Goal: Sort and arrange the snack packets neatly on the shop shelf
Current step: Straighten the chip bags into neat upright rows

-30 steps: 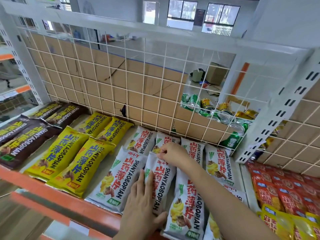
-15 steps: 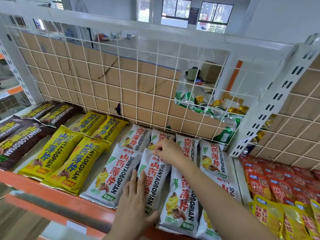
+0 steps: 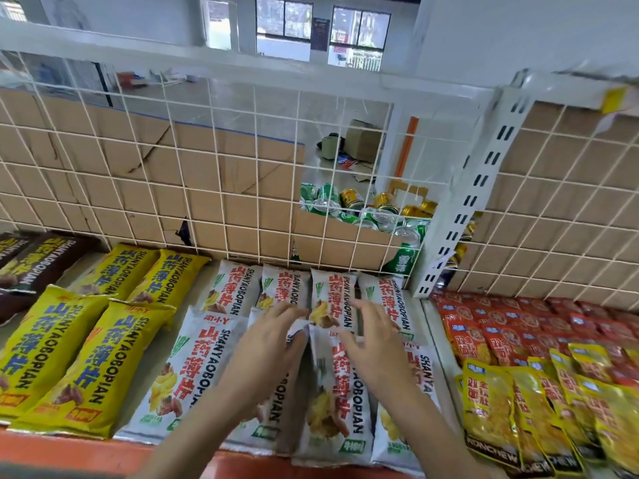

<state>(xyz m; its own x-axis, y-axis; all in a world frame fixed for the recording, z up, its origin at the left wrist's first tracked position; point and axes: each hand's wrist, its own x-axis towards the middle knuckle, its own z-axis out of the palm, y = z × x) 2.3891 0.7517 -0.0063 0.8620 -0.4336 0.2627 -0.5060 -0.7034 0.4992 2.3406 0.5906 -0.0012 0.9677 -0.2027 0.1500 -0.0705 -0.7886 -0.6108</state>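
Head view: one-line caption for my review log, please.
Left hand and right hand over the white snack packets, yellow packets to the left, red packets to the right.

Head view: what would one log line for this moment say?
step: arranging white plastic snack packets | left hand: open, over packets | right hand: open, over packets | yellow plastic packets: rows at left

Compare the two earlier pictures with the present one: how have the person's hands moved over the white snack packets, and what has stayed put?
The left hand slid from the shelf's front edge back to the top of a front-row white packet. The right hand shifted right, its fingers now spread open. Blur hides the left's grip. The yellow packets and red packets stayed put.
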